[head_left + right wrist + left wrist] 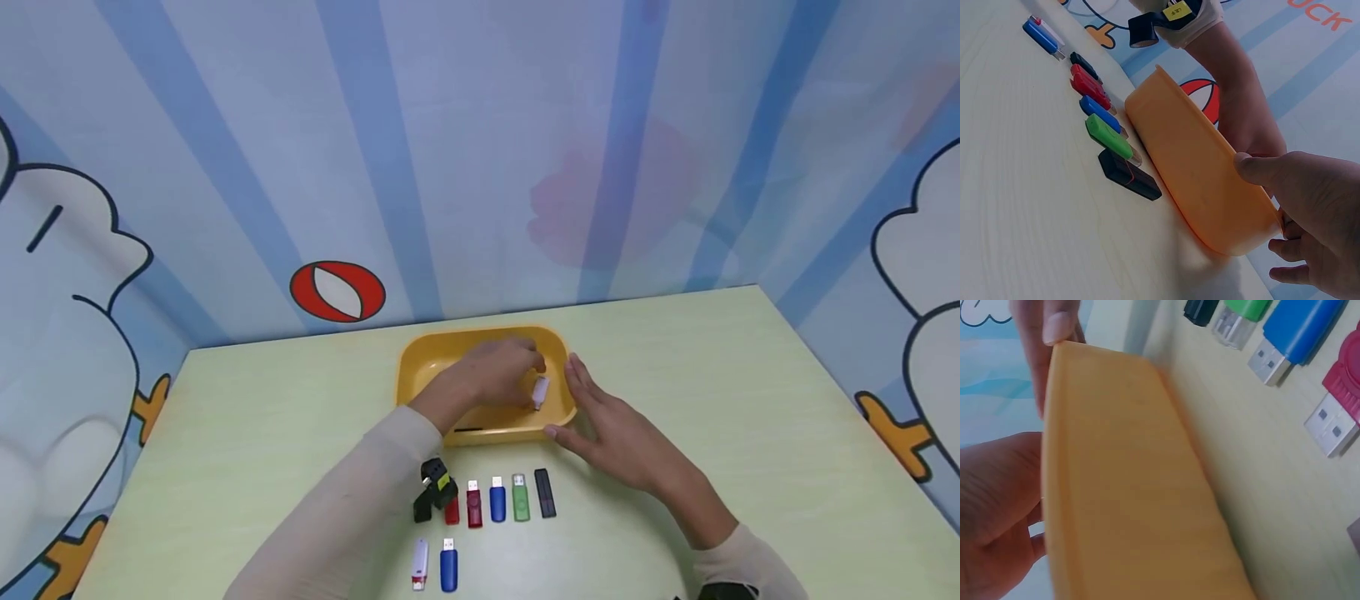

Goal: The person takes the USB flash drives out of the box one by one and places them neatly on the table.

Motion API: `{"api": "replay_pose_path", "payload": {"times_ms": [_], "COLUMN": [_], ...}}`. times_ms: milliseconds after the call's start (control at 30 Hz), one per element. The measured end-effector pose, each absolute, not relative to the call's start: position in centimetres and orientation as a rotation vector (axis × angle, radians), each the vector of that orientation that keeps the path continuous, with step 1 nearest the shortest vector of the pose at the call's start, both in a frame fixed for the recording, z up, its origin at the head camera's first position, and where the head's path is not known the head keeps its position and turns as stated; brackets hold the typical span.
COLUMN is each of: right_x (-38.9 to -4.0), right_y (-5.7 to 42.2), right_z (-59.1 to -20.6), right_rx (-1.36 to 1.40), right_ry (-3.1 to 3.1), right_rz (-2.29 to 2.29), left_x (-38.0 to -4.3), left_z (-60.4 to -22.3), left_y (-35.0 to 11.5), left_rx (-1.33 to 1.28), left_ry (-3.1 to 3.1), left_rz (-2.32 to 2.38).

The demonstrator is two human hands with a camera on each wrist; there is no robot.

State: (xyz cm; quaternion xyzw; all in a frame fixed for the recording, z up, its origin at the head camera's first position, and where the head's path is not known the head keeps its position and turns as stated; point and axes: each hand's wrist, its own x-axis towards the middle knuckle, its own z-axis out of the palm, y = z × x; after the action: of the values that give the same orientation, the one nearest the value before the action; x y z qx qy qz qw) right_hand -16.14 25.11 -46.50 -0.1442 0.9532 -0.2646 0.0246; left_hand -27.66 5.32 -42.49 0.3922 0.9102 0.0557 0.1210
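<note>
My left hand (501, 373) reaches down into a yellow plastic tray (427, 348), its fingers bent near the right end. A pale lilac USB stick (541, 390) is right beside those fingers. Whether they pinch it cannot be made out; in both wrist views the tray wall hides the fingertips. My right hand (1316, 206) holds the tray's near right corner, thumb at the rim and fingers round the end. In front of the tray lie USB sticks in a row: red, dark red (474, 507), blue (497, 502), green (521, 500) and black (545, 493).
Nearer to me lie a lilac-and-red USB stick (420, 565) and a blue one (448, 567). The left wrist camera (437, 487) covers part of the row's left end. A dark strip (468, 430) shows inside the tray's near wall. Behind the table (750, 375) hangs a blue striped backdrop (480, 167).
</note>
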Motion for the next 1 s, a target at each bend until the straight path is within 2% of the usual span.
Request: {"api": "replay_pose_path", "payload": {"times_ms": [467,1000], "right_x": [-16.2,-16.3], "right_y": [24.9,24.6], "right_z": [-46.4,-46.4], "right_rx": [-0.47,-0.492], "right_ry": [2.952,2.945], "right_rz": [-0.813,-0.796], "left_x": [-27.7,-27.5], "left_z": [-43.4,-43.6], "left_y": [5.7,5.1], "left_rx": [1.252,1.183], "left_ry": [2.661,2.654], "left_rz": [0.11,0.159]}}
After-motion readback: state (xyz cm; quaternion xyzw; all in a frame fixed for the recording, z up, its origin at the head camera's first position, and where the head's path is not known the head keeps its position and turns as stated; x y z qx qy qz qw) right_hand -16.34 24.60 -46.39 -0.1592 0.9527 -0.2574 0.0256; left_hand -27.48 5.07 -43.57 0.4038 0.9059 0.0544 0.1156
